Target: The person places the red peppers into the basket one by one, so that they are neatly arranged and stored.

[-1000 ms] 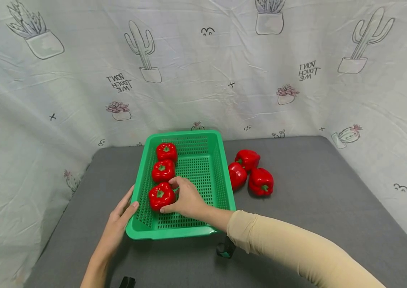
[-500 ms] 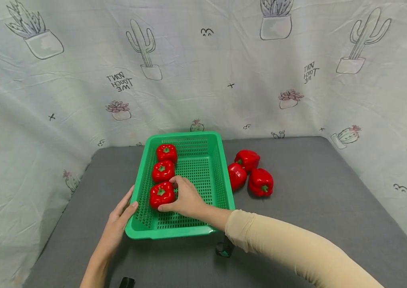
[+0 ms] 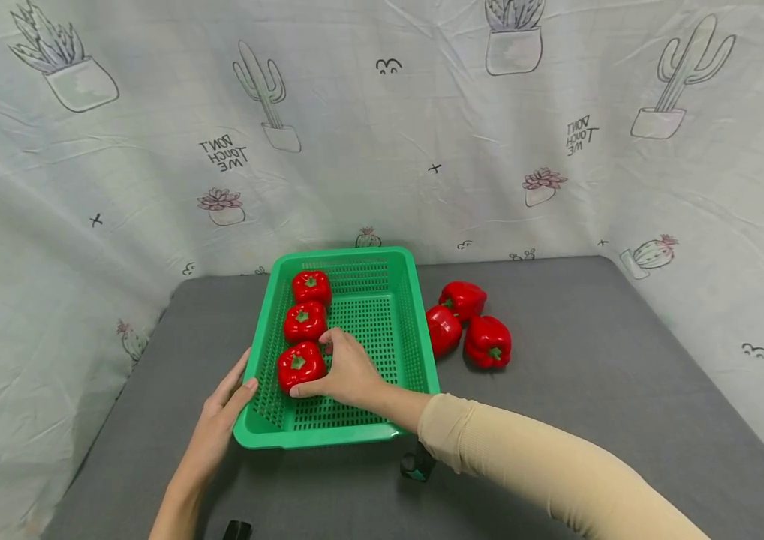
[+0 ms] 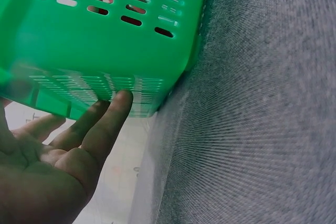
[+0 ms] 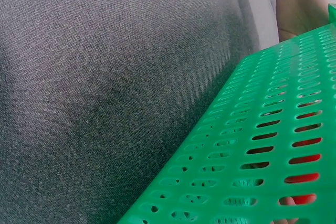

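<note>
- Your right hand (image 3: 348,371) reaches into the green basket (image 3: 416,330), with thumb and fingers curled round the nearest pepper (image 3: 300,365), which sits on the basket floor by the left wall.
- Your left hand (image 3: 223,409) lies against the outside of the basket's left wall near the front corner, with straight fingers (image 4: 107,121) touching it and the thumb by the rim.
- Two more peppers (image 3: 305,321) stand in a row behind the held one.
- Three loose peppers (image 3: 464,326) lie clustered on the grey table (image 3: 591,360), just right of the basket.
</note>
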{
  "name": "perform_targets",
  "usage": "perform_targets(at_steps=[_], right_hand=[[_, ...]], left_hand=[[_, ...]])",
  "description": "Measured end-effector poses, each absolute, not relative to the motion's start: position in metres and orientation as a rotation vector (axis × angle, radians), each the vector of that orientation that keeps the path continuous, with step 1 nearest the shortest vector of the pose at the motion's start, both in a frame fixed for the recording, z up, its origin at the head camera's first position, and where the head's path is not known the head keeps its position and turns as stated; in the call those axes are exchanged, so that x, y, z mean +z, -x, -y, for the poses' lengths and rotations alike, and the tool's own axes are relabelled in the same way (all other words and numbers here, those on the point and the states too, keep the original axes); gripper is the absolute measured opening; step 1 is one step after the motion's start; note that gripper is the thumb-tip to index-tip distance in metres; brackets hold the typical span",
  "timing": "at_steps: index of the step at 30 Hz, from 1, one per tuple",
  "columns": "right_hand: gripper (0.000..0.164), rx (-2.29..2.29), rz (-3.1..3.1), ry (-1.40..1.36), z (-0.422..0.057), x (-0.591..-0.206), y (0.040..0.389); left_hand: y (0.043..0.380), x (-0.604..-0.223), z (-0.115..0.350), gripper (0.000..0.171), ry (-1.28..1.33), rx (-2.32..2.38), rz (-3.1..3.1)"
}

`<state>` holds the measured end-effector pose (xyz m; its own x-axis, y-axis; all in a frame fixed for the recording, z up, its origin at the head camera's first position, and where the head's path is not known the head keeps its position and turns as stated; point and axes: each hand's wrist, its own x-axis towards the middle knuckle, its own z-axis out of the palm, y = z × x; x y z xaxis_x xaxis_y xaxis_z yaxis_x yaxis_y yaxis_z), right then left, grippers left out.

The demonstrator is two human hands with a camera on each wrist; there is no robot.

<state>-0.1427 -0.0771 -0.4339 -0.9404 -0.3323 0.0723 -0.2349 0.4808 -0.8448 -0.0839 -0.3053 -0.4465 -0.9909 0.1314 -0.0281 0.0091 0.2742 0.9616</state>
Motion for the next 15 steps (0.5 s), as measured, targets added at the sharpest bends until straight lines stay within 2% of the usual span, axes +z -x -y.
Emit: perform_targets(at_steps=[15], right_hand=[[0.077, -1.462, -2.623, 0.493, 0.0776, -0.4321, 0.1415]], left_hand=[[0.0836, -0.4447, 0.3062, 0.055, -0.162, 1.841, -2.415]])
